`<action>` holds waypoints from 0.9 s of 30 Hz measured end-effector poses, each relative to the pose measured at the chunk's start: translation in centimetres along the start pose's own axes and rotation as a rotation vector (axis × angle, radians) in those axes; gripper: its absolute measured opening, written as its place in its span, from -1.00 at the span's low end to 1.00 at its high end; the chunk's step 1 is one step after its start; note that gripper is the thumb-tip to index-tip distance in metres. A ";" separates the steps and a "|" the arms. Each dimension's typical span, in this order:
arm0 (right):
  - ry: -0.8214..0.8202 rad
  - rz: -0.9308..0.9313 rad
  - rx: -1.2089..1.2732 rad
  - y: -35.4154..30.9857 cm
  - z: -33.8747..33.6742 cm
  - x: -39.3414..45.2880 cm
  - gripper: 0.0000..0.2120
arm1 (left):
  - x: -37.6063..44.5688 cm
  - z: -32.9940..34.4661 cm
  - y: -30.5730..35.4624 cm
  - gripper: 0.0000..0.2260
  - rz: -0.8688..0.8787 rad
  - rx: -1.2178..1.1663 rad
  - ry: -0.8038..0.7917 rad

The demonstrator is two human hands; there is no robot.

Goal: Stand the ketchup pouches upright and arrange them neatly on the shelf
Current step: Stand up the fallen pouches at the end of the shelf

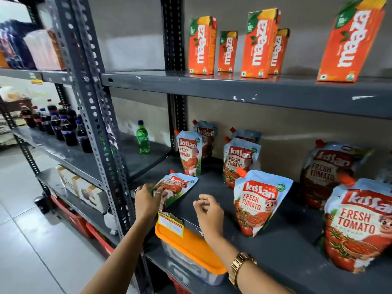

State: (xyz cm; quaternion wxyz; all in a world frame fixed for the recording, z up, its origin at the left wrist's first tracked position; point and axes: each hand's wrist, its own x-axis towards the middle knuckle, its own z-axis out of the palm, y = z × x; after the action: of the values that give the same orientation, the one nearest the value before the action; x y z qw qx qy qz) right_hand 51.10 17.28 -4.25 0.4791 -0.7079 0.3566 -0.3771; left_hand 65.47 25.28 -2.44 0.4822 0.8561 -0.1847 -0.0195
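Several Kissan ketchup pouches stand upright on the grey shelf (275, 247): one at the back left (189, 152), one in the middle (239, 160), one nearer the front (257, 201), and a large one at the right (358, 225). One small pouch (177, 186) lies flat near the shelf's left front corner. My left hand (146, 200) grips the bottom edge of that lying pouch. My right hand (209, 211) hovers just right of it, fingers loosely curled, holding nothing.
Orange Maaza juice cartons (202, 45) stand on the shelf above. A green bottle (143, 137) and dark cola bottles (67, 128) sit on the left shelves. An orange-lidded plastic tub (191, 249) sticks out below the shelf edge, with a yellow price tag (170, 223) hanging there.
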 end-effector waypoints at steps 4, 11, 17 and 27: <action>-0.083 0.082 -0.061 0.0 2.7 1.3 -0.71 | 1.0 0.3 -0.9 -0.60 -0.123 -0.060 -0.004; -0.129 0.326 0.035 0.0 6.1 3.6 -0.61 | 2.6 0.1 -1.2 -0.71 -0.427 -0.393 -0.147; -0.166 0.547 0.263 0.4 8.1 4.9 -0.71 | 3.4 -0.3 -1.5 -0.91 -0.468 -0.482 -0.250; -0.064 0.595 0.407 0.4 8.3 4.3 -0.70 | 2.1 -0.8 -2.3 -0.76 -0.301 -0.614 -0.344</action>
State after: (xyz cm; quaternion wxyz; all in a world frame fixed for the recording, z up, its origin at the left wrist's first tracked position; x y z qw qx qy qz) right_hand 60.26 16.82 -5.92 0.7098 -0.4750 0.4493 -0.2620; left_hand 68.28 26.30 -3.63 0.6701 0.6734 -0.1208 -0.2879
